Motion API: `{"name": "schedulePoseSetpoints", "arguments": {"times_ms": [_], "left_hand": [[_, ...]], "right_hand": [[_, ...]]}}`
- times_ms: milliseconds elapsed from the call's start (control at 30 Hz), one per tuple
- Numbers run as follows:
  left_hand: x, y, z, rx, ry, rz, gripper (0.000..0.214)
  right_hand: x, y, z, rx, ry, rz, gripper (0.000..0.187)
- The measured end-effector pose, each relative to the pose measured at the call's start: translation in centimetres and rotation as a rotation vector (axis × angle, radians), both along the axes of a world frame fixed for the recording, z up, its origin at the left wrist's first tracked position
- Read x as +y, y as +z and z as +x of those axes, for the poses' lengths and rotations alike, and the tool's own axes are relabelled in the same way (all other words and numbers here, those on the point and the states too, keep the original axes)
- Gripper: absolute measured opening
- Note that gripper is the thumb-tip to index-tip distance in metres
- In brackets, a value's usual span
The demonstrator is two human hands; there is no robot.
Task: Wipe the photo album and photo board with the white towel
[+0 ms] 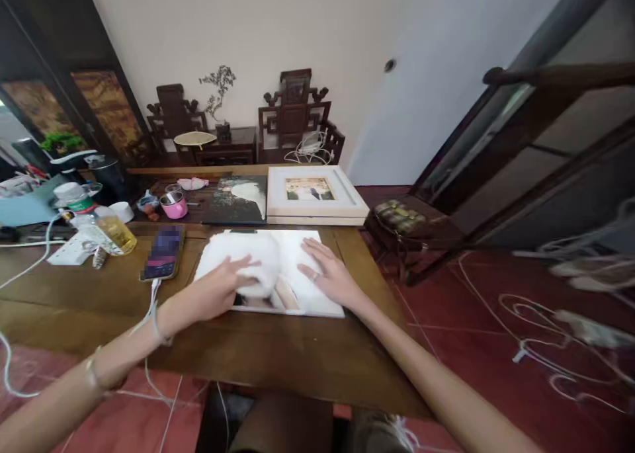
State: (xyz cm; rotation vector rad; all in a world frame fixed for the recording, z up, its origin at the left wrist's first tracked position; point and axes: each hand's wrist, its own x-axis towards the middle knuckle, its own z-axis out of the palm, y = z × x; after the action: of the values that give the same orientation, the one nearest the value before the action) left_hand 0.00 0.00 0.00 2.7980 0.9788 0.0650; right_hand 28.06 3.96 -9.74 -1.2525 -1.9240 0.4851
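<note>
A white sheet-like photo panel (292, 241) lies flat on the wooden table in front of me, part of a printed picture showing near its lower edge. A bunched white cloth (248, 245) covers its left half; whether it is cloth or soft paper is hard to tell. My left hand (225, 284) grips this cloth at its lower side, pressing it onto the panel, with the undersides of the fingers hidden. On the panel's right half, my right hand (330, 274) rests flat with fingers stretched out, holding nothing.
Behind the panel lie a dark photo board (233, 202) and a white framed picture (317, 208). Left of it are a phone (165, 251) on a cable, a pink cup (173, 205), a bottle (119, 231) and a power strip (72, 248). A chair (411, 225) stands at right.
</note>
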Motion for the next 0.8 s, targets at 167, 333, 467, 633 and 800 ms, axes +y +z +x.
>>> {"name": "schedulePoseSetpoints", "arguments": {"times_ms": [167,333,467,633,800], "left_hand": [[6.6,-0.7,1.0,-0.023,0.057,0.023,0.063],[4.5,-0.5,1.0,-0.014,0.067,0.031,0.064],[-2.2,0.0,0.8,0.023,0.043,-0.024,0.065],[-5.3,0.5,0.6,0.033,-0.015,-0.029,0.059],[1.0,-0.2,0.1,0.024,-0.026,0.048,0.054]], "right_hand": [[0.0,0.0,0.2,0.014,0.018,0.012,0.048],[0.0,-0.1,0.1,0.028,0.003,0.012,0.048],[-0.1,-0.1,-0.2,0.028,-0.016,0.0,0.047],[0.0,-0.1,-0.2,0.021,-0.012,-0.007,0.047],[0.0,0.0,0.0,0.009,0.004,-0.007,0.048]]}}
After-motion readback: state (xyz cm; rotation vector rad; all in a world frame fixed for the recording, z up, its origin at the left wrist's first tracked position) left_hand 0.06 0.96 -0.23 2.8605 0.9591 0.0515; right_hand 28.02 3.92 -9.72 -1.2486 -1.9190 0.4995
